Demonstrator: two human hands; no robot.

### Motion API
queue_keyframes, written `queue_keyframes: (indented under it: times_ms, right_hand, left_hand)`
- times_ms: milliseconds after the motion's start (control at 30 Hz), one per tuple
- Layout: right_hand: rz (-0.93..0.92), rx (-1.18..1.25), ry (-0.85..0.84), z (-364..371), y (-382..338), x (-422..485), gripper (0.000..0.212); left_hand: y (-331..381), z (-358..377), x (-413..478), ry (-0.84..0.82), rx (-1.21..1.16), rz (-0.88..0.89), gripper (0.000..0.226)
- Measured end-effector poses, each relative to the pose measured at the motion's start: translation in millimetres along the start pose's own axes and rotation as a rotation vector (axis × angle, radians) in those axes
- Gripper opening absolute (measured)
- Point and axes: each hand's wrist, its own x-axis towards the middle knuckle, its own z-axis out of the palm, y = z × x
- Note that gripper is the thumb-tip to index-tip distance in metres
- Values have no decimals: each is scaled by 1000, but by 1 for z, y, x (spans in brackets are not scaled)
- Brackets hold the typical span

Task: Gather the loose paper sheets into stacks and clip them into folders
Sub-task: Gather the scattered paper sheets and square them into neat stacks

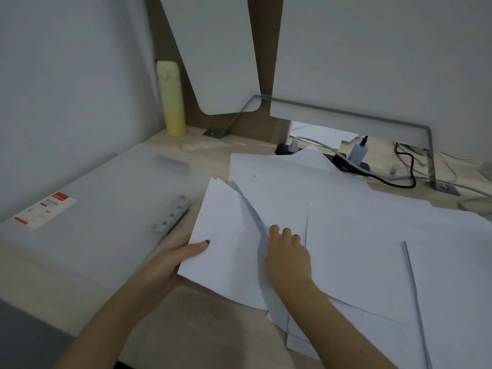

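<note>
Loose white paper sheets [359, 235] lie spread and overlapping across the right half of the wooden desk [202, 331]. My left hand [170, 259] grips the left edge of a small stack of sheets [226, 243], thumb on top, lifting it slightly off the desk. My right hand [288, 257] presses on the sheets beside that stack, fingertips tucked at its right edge. A translucent folder [101, 209] lies open and flat at the left, with its metal clip [171, 214] on its right side and a white and red label [42, 211].
A yellow bottle [173, 99] stands at the back left by the wall. A black power strip [324, 158] with plugs and cables [399, 179] sits at the back under a metal rail [346, 113]. Another stack's edge [415, 296] shows at the right.
</note>
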Motion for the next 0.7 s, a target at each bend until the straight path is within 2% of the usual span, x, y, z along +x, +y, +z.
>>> queue_keyframes:
  times_ms: [100,167,267,400,500,567,600,667,700]
  right_hand:
    - [-11,59,25,-7,10,2,41]
    - [39,193,32,-13,20,4,32]
    - [128,455,70,-20,36,5,29]
    - [21,616,95,-35,35,-10,18]
    - [-130,793,-110,-43,13,-27,16]
    - [-227,846,-346,-40,0,-34,34]
    - [-247,842,-413,-36,-3,-35,39]
    - [-227,837,-383,-35,-1,-33,41]
    - [-196,843,-321,-35,5,-31,39]
  left_hand:
    - [-19,15,-10,26,-193,77,65]
    - [-29,28,-11,46,-183,90,74]
    - [-32,41,-2,106,-37,65,29]
    - [-21,38,16,260,-75,40,26]
    - [-13,34,23,368,-282,81,29]
    - [-11,38,21,310,-310,105,36]
    - [-11,42,19,255,-277,99,38]
    - [-13,53,15,207,-196,69,32]
    - [-15,56,17,239,-127,85,28]
